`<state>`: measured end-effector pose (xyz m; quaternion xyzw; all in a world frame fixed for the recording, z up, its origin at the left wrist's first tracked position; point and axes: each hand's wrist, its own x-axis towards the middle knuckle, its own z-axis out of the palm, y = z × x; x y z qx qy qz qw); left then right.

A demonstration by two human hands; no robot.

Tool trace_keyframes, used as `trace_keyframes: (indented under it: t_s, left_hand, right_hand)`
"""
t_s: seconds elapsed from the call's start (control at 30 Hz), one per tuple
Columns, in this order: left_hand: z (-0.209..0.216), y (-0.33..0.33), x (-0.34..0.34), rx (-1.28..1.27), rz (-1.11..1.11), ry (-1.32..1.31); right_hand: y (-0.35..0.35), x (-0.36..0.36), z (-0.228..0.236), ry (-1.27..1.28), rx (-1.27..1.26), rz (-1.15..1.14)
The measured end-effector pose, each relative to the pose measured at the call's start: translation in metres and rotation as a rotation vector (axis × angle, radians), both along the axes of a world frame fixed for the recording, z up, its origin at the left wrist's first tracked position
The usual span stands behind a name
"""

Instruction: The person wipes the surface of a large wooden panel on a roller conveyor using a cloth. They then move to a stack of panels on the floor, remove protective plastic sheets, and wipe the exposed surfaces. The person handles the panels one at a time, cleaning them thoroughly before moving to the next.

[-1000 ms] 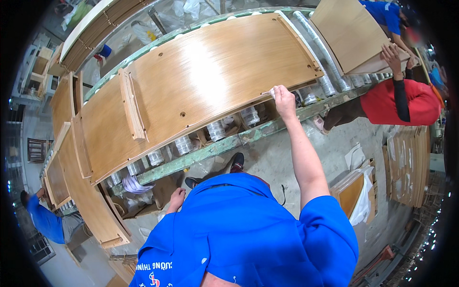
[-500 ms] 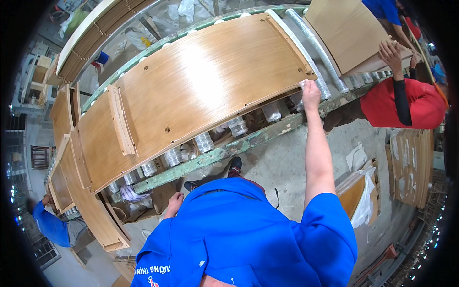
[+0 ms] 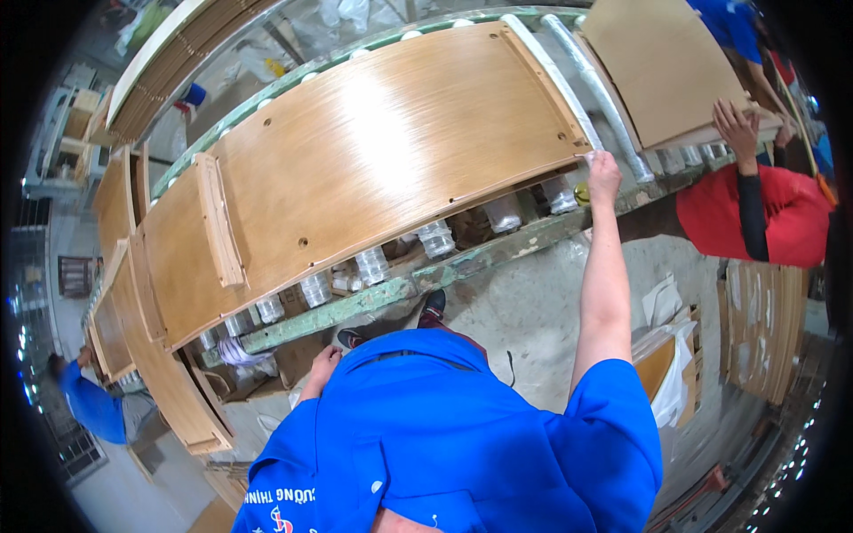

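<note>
A large brown wooden panel [image 3: 418, 133] with a glossy face and small round holes lies on a roller conveyor. At its near right corner my right hand [image 3: 605, 179] is closed in a pinch on a small white piece [image 3: 588, 157], which looks like cloth or paper and touches the panel's edge. Low at my left side, beside my waist, hangs my left hand [image 3: 326, 362], its fingers curled; anything inside them is hidden. A wooden strip [image 3: 219, 220] stands across the panel's left part, and another strip [image 3: 538, 84] runs along its right end.
Wrapped rollers [image 3: 435, 238] and a worn green rail [image 3: 409, 289] run between me and the panel. A person in red [image 3: 755, 213] handles a board [image 3: 662, 71] at right. At far left is a person in blue [image 3: 96, 404]. Stacked panels [image 3: 760, 329] stand on the right.
My right hand has slid a little to the right along the panel's near edge, to its corner. My left hand stays low at my side. The view has shifted slightly.
</note>
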<state>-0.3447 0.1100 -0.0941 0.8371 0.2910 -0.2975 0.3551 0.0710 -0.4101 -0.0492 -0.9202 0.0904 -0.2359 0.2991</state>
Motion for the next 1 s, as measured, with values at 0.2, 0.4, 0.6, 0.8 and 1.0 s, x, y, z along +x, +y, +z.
trace_keyframes:
  t_s: [0.2, 0.4, 0.6, 0.8, 1.0]
  left_hand:
    - [-0.010, 0.008, -0.003, 0.015, -0.051, -0.076]
    - [-0.007, 0.034, -0.042, 0.091, 0.065, -0.128]
    - [-0.027, 0.043, -0.101, 0.069, 0.231, -0.211]
    - [-0.041, 0.046, -0.217, 0.041, 0.473, -0.157]
    - [-0.063, 0.034, -0.350, 0.056, 0.576, -0.055]
  right_hand:
    - [-0.029, 0.015, 0.017, 0.006, -0.078, 0.114]
    - [0.060, -0.032, 0.025, 0.168, 1.938, 0.598]
    - [0.228, -0.096, 0.062, 0.525, 2.206, 0.988]
    - [0.358, -0.155, 0.092, 0.850, 2.036, 1.224]
    - [0.439, -0.223, 0.102, 1.161, 2.033, 1.220]
